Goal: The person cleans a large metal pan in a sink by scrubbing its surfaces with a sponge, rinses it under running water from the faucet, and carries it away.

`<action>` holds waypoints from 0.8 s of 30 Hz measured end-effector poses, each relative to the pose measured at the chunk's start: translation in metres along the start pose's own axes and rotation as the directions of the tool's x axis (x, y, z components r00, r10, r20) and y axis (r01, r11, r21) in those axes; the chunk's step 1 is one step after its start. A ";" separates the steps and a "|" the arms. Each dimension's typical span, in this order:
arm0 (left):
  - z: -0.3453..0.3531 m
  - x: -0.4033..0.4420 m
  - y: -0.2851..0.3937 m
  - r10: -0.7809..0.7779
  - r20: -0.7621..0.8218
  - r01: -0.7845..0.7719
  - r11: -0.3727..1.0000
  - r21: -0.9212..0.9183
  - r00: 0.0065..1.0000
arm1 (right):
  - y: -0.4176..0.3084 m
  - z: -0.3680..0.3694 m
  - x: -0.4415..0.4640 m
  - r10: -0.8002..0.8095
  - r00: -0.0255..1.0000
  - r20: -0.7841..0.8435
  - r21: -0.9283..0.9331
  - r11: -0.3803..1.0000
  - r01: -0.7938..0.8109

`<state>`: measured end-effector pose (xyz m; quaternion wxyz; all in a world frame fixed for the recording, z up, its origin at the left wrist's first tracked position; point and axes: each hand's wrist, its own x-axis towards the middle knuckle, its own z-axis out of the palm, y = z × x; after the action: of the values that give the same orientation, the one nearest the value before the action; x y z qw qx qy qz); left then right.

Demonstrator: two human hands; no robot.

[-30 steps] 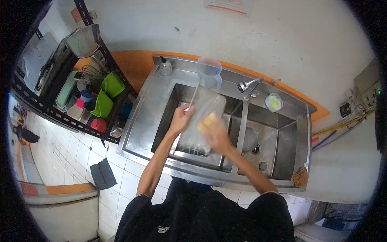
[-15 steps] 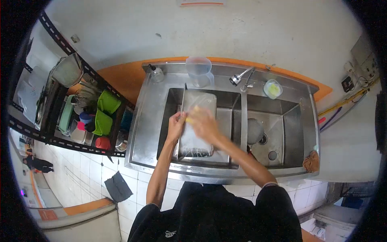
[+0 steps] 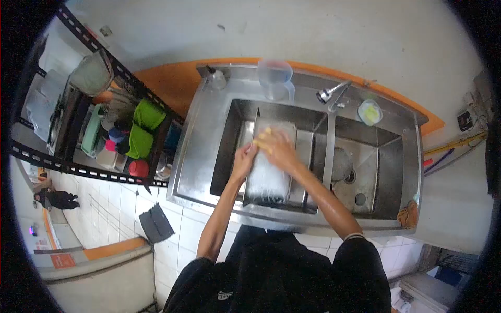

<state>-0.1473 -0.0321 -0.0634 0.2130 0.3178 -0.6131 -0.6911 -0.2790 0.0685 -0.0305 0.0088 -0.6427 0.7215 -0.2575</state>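
Translucent rectangular plastic container point(image 3: 269, 180), whitish with suds, is in the left basin point(image 3: 224, 148) of a stainless-steel sink desk point(image 3: 194, 156), its long side running from the back toward the person; whether it rests on the basin's bottom cannot be told. In the head view, the left hand point(image 3: 244, 160) has its fingers closed around the container's left edge, about midway along. The right hand point(image 3: 280, 151), blurred, lies over the container's upper part with its fingers bent around a yellow sponge point(image 3: 263, 144), mostly covered by them, near the left hand's fingertips.

Behind the left basin, a clear plastic jug point(image 3: 274, 78) stands on the desk, and a clear bottle with a black top point(image 3: 217, 80) is near the back left corner. A chrome faucet point(image 3: 333, 97) rises behind the divider, with a small clear dish holding something yellow-green point(image 3: 370, 113) to its right. A grey rounded vessel point(image 3: 342, 163) sits in the right basin point(image 3: 389, 175), beside the drain. A crumpled brown cloth point(image 3: 408, 215) lies at the front right corner. To the left, a black metal rack point(image 3: 133, 83) carries bright green bins point(image 3: 140, 142) and a red cup point(image 3: 138, 168).
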 end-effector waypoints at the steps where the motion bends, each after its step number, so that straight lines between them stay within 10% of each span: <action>1: 0.003 -0.001 -0.003 0.020 -0.020 -0.019 0.999 0.039 1.000 | 0.004 0.004 0.003 0.009 1.000 0.022 0.010 1.000 -0.009; 3: 0.012 0.001 -0.002 0.053 -0.001 -0.053 0.998 0.037 0.999 | 0.020 0.004 0.016 0.292 0.934 -0.206 -0.013 0.953 -0.301; 11: 0.015 0.007 0.024 -0.032 0.006 0.028 0.949 0.314 0.999 | -0.035 -0.008 -0.085 0.145 0.989 -0.010 0.109 0.984 -0.143; 16: 0.048 0.004 0.021 0.060 -0.089 0.002 0.817 0.576 0.994 | 0.036 0.007 -0.014 0.434 0.847 -0.307 0.045 0.896 -0.442; 24: 0.021 0.009 0.024 0.076 -0.218 0.060 0.828 0.557 0.973 | -0.045 -0.003 -0.085 0.143 0.988 -0.054 0.090 0.986 -0.138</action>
<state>-0.1707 -0.0274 -0.0403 0.1832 0.4417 -0.7609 -0.4385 -0.2238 0.1468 -0.0373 0.0327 -0.5811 0.7532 -0.3065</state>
